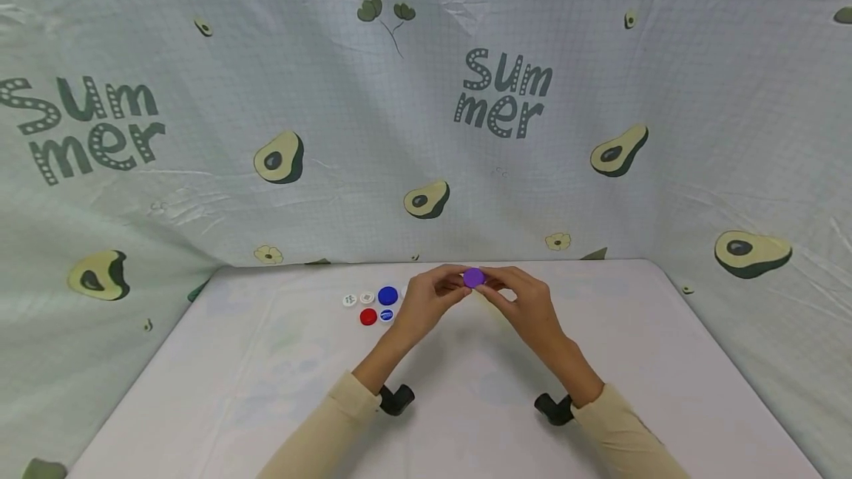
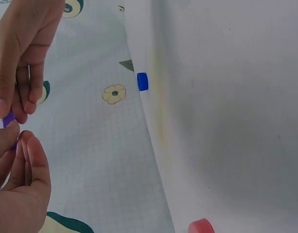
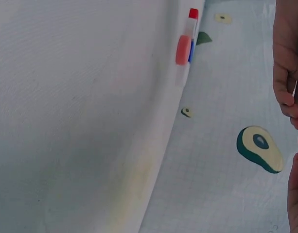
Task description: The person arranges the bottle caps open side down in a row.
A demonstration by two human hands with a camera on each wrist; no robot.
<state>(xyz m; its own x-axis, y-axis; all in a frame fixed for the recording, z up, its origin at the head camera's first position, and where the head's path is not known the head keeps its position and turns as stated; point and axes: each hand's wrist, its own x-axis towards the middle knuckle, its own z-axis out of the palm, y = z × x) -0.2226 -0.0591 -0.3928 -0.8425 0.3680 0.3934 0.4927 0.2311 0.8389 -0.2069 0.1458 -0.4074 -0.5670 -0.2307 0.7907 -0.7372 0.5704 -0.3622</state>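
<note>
Both hands hold up a round purple bottle cap (image 1: pixel 474 277) near the far side of the white table. My left hand (image 1: pixel 426 303) pinches its left edge between thumb and fingers. From the other side, my right hand (image 1: pixel 526 309) pinches its right edge. Left of my left hand lie several caps: a large blue cap (image 1: pixel 388 296), a red cap (image 1: pixel 368 316), a small blue-and-white cap (image 1: pixel 387 315) and two white caps, the left white cap (image 1: pixel 349 301) and the right white cap (image 1: pixel 367 298). In the left wrist view, fingers partly cover the purple cap (image 2: pixel 8 119).
The white table (image 1: pixel 266 383) ends at the back against a hanging sheet (image 1: pixel 346 94) printed with avocados and lettering, which also runs along both sides. A black wrist device (image 1: pixel 397 400) sits at my left cuff and another black device (image 1: pixel 555 409) at my right.
</note>
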